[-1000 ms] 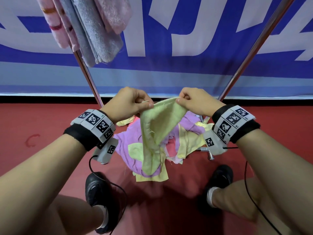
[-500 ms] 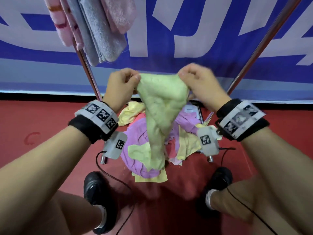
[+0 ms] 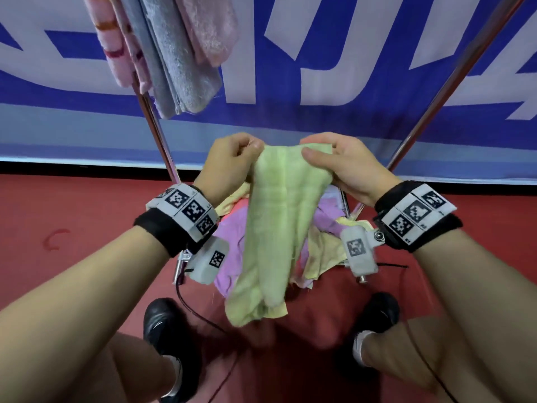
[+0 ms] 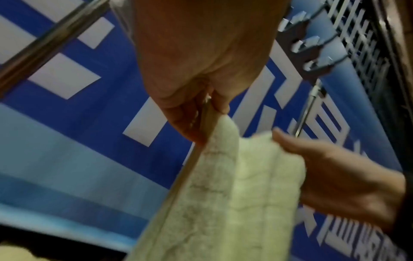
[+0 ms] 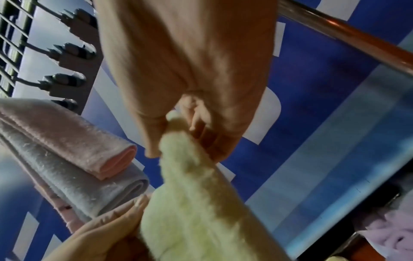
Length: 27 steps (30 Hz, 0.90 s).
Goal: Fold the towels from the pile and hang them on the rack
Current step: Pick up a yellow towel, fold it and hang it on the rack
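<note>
A pale green towel [image 3: 276, 222] hangs bunched from both hands, above a pile of purple and yellow towels [image 3: 322, 242] on the red floor. My left hand [image 3: 229, 161] pinches its top left edge; the wrist view shows the left hand [image 4: 201, 109] gripping the hem of the green towel [image 4: 223, 194]. My right hand [image 3: 343, 167] grips the top right edge, thumb across the front. In the right wrist view the right hand [image 5: 185, 127] closes round the green towel [image 5: 196, 203]. The rack [image 3: 154, 123] stands behind.
Folded pink and grey towels [image 3: 174, 53] hang on the rack at upper left, also the folded towels [image 5: 73, 159] in the right wrist view. A second rack pole [image 3: 453, 74] slants at right. My black shoes [image 3: 165, 330] flank the pile. A blue and white banner [image 3: 334, 53] lies behind.
Both hands lifted the green towel up off the pile and shifted along its top edge; the towel now hangs longer and narrower, its lower end swinging toward me.
</note>
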Available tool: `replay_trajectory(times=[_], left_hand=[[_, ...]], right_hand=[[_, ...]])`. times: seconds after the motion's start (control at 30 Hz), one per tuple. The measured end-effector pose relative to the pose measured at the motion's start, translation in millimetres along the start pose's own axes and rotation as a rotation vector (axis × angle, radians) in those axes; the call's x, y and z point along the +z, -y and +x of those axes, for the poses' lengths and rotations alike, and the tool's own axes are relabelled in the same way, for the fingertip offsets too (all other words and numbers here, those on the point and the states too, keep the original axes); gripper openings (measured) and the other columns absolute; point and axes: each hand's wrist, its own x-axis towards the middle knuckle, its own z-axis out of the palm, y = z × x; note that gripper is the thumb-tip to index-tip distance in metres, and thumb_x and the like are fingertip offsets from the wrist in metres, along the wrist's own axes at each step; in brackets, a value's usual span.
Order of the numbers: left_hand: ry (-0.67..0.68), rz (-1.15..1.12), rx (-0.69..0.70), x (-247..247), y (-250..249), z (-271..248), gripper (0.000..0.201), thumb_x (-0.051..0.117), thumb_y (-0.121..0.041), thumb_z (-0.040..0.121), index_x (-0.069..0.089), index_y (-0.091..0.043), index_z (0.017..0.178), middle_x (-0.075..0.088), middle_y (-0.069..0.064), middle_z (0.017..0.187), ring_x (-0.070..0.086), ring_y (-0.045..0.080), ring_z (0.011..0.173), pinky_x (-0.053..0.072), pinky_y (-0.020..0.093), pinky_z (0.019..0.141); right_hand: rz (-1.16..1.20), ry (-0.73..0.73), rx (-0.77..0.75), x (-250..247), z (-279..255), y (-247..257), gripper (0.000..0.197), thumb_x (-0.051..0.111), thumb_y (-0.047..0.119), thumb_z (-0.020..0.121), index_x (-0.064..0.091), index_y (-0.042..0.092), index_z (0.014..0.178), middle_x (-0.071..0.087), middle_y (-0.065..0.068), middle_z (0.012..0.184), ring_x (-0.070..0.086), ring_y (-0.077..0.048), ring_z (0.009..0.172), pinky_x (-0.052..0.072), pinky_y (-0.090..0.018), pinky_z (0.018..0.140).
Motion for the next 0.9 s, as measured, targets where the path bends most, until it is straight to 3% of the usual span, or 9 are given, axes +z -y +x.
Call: replay_trajectory(times=[0.1,0.23,0.37,0.47,0.57,0.63,0.73,0.8,0.9], left_hand=[[0.173,-0.129,-0.071,-7.3,-7.2,-4.6,0.009,0.061,-0.011,0.099,0.069,-0.014,0.102,0.066,0.007,0.074,0.063,0.018,0.063,0.061,0.035,0.065],[0.462,-0.074,-0.1,-16.6,-21.7,-12.2,0.033,0.072,-0.004,0.088,0.069,-0.012,0.12,0.072,0.002,0.067,0.068,0.015,0.064,0.061,0.027,0.072],[0.46,0.055,-0.108,-10.4,-24.5,-16.8,0.035,0.076,-0.006,0.086,0.07,-0.015,0.12,0.068,-0.004,0.061,0.062,0.006,0.063,0.05,0.013,0.065],[0.407,0.107,-0.177,-3.1,-20.6,-16.8,0.025,0.073,-0.005,0.087,0.075,-0.012,0.11,0.072,0.008,0.072,0.064,0.011,0.068,0.057,0.024,0.072],[0.44,-0.018,-0.263,1.4,-19.5,-20.5,0.018,0.067,0.007,0.086,0.071,-0.009,0.094,0.071,0.01,0.074,0.065,0.013,0.063,0.057,0.026,0.062],[0.458,-0.097,-0.243,2.8,-19.0,-22.2,0.024,0.065,0.013,0.084,0.06,-0.01,0.092,0.065,0.014,0.081,0.061,0.018,0.063,0.052,0.027,0.061],[0.569,-0.146,-0.184,3.8,-18.9,-24.5,0.031,0.062,0.017,0.086,0.05,-0.011,0.091,0.061,0.016,0.088,0.058,0.021,0.07,0.051,0.03,0.065],[0.643,-0.095,-0.16,1.6,-19.0,-25.1,0.026,0.057,0.016,0.09,0.06,-0.008,0.097,0.063,0.017,0.093,0.056,0.021,0.079,0.053,0.03,0.066],[0.659,0.025,-0.143,1.0,-18.6,-24.3,0.044,0.052,0.014,0.091,0.071,-0.013,0.119,0.063,0.027,0.11,0.062,0.019,0.085,0.06,0.028,0.073]], right_hand=[[-0.029,-0.2,-0.025,-11.4,3.4,-5.9,0.018,0.079,0.01,0.088,0.071,0.014,0.104,0.075,-0.008,0.093,0.071,-0.017,0.08,0.058,-0.033,0.076],[-0.088,-0.365,-0.103,-23.2,5.8,-9.0,0.027,0.086,0.013,0.082,0.072,0.01,0.105,0.078,-0.01,0.096,0.075,-0.015,0.086,0.061,-0.028,0.077],[-0.147,-0.303,-0.107,-10.9,6.6,-12.1,0.018,0.085,0.013,0.083,0.075,0.009,0.097,0.078,-0.012,0.096,0.074,-0.012,0.083,0.059,-0.024,0.071],[-0.162,-0.262,-0.084,-1.2,8.2,-18.1,0.021,0.085,0.013,0.083,0.076,0.003,0.099,0.078,-0.014,0.094,0.071,-0.01,0.077,0.055,-0.022,0.066],[-0.23,-0.295,-0.096,-0.2,12.9,-21.4,0.022,0.087,0.018,0.08,0.078,0.005,0.096,0.077,-0.011,0.09,0.069,-0.01,0.076,0.053,-0.023,0.066],[-0.294,-0.321,-0.09,-0.8,15.1,-23.4,0.019,0.089,0.024,0.078,0.079,0.012,0.09,0.076,-0.004,0.083,0.068,-0.011,0.075,0.055,-0.028,0.068],[-0.337,-0.342,-0.07,-0.7,15.5,-24.5,0.016,0.089,0.028,0.073,0.078,0.019,0.082,0.077,-0.003,0.083,0.071,-0.016,0.079,0.06,-0.039,0.08],[-0.389,-0.344,-0.058,0.0,15.8,-25.1,0.017,0.088,0.034,0.069,0.078,0.024,0.078,0.077,-0.003,0.082,0.073,-0.021,0.083,0.06,-0.043,0.084],[-0.448,-0.331,-0.063,0.1,14.5,-26.0,0.018,0.086,0.041,0.066,0.077,0.028,0.075,0.076,-0.008,0.082,0.073,-0.027,0.086,0.061,-0.045,0.083]])
